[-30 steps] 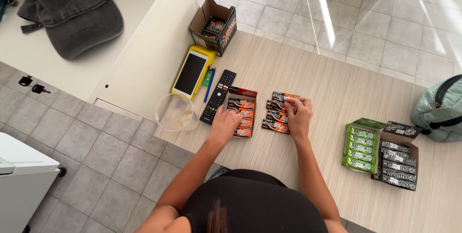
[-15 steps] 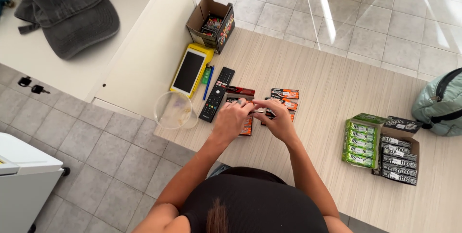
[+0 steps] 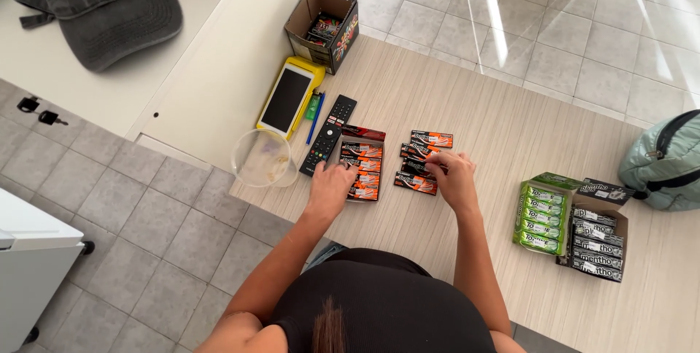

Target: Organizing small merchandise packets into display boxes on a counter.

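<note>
My left hand [image 3: 329, 187] lies flat, fingers spread, on the near end of the open display box of orange-and-black packs [image 3: 362, 162] on the wooden table [image 3: 503, 119]. My right hand [image 3: 453, 175] pinches one of the loose packs [image 3: 421, 165] lying just right of that box. A black remote [image 3: 329, 134] lies just left of the box; green pack cartons [image 3: 543, 213] stand well apart, right.

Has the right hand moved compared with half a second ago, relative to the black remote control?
Yes. The right hand moved away from the remote control, to the loose orange packs. Half a second ago it was close beside the left hand.
</note>
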